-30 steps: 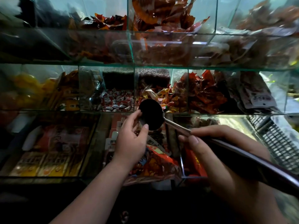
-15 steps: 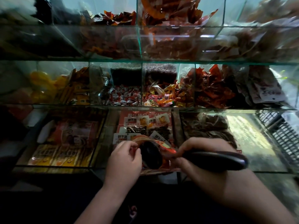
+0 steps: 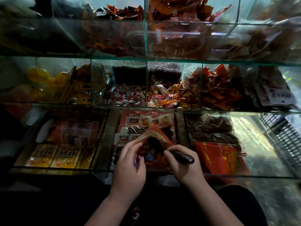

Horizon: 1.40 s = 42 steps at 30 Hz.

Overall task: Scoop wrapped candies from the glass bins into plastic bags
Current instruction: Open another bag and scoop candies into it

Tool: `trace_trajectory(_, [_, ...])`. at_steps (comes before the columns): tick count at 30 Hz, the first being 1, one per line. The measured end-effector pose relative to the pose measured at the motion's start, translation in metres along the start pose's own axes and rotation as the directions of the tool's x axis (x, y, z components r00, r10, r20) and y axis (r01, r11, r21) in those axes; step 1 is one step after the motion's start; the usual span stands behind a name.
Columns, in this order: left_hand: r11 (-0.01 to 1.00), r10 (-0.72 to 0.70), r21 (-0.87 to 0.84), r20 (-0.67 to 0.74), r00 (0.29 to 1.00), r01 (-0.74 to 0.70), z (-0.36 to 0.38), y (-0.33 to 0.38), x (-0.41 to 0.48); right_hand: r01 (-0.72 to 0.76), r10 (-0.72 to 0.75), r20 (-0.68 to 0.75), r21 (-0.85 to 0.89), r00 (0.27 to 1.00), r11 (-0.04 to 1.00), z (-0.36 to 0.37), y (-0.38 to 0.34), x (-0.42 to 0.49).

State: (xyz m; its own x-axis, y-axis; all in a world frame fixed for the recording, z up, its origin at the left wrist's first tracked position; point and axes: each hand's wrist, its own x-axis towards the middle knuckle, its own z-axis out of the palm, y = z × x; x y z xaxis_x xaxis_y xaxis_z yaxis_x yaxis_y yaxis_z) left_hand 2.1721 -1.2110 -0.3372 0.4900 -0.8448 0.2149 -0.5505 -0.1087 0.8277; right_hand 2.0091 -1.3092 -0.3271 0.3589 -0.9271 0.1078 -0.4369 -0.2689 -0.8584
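Head view: both forearms reached up from the bottom of the frame and met over the front middle compartment of the lowest glass shelf (image 3: 101,141). The left hand (image 3: 130,162) was turned palm-inward, fingers curled, pinching the left edge of the red plastic bag (image 3: 156,132) and holding its mouth open towards the camera. The right hand (image 3: 182,168) sat just beside it, knuckles up, fingers wrapped tight round the dark handle of the scoop (image 3: 185,158).

The scoop's long axis ran from lower right to upper left: the handle end stuck out past the right fist, while the dark bowl went in through the bag's mouth. Whether the bowl carried anything could not be told. A few wrapped candies (image 3: 149,157) showed low inside the bag, between the two hands.

On the shelf above, the glass bin (image 3: 192,85) of mixed bright sweets stood well apart from the hands. Labelled packets (image 3: 138,121) lay under the bag.
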Motion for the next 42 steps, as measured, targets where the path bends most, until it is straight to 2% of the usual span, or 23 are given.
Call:
trace_trajectory(4, [0.999,-0.002,-0.044,0.009,1.000,0.003,-0.001,0.000,0.001,-0.098,0.092,0.062,0.096,0.994,0.991,-0.019,-0.009,0.006])
trace_trajectory(7, [0.998,-0.015,-0.060,0.021,1.000,0.016,-0.003,0.004,0.002,-0.124,0.125,0.095,-0.008,0.988,0.992,-0.029,-0.009,0.010])
trace_trajectory(12, [0.997,-0.052,-0.061,-0.002,0.999,0.052,0.001,0.004,0.001,-0.038,0.053,0.172,-0.087,0.984,0.996,0.002,-0.007,-0.002])
trace_trajectory(14, [0.994,-0.073,-0.085,0.007,0.997,0.074,0.002,0.003,0.000,-0.100,0.100,0.094,-0.007,0.990,0.995,0.013,-0.005,-0.007])
trace_trajectory(16, [0.994,-0.058,-0.093,0.024,0.998,0.060,0.002,0.004,-0.001,-0.237,0.237,0.013,0.135,0.971,0.962,0.008,-0.002,-0.003])
trace_trajectory(18, [0.998,-0.030,-0.058,0.022,0.999,0.032,-0.001,0.007,0.000,-0.368,0.393,-0.014,0.326,0.919,0.871,-0.006,-0.002,0.002])
trace_trajectory(20, [0.999,-0.038,-0.027,0.017,0.999,0.039,-0.003,0.007,0.001,-0.440,0.485,0.026,0.462,0.874,0.770,-0.017,-0.004,0.004])
trace_trajectory(23, [0.998,-0.058,-0.031,0.014,0.998,0.059,-0.003,0.006,0.002,-0.449,0.472,0.057,0.427,0.880,0.785,-0.011,-0.007,0.000])
trace_trajectory(25, [0.997,-0.067,-0.040,0.028,0.997,0.068,-0.002,0.008,0.002,-0.468,0.488,0.083,0.458,0.869,0.756,0.000,-0.007,-0.005])
trace_trajectory(29, [0.996,-0.075,-0.049,0.031,0.997,0.077,0.000,0.005,0.002,-0.480,0.556,0.107,0.654,0.824,0.585,-0.004,-0.003,-0.007])
trace_trajectory(33, [0.994,-0.109,0.030,0.072,0.991,0.107,0.004,-0.002,0.004,-0.478,0.599,0.130,0.741,0.790,0.471,-0.021,0.003,-0.008])
trace_trajectory(35, [0.979,-0.186,0.104,0.127,0.974,0.173,0.009,-0.006,0.007,-0.453,0.614,0.107,0.774,0.782,0.442,-0.028,0.007,-0.010])
trace_trajectory(38, [0.931,-0.335,0.243,0.259,0.906,0.274,0.022,-0.011,0.013,-0.411,0.605,0.089,0.810,0.791,0.419,-0.041,0.003,-0.013])
trace_trajectory(42, [0.919,-0.362,0.275,0.312,0.878,0.282,0.039,-0.016,0.016,-0.403,0.540,0.084,0.762,0.837,0.506,-0.052,-0.015,-0.017])
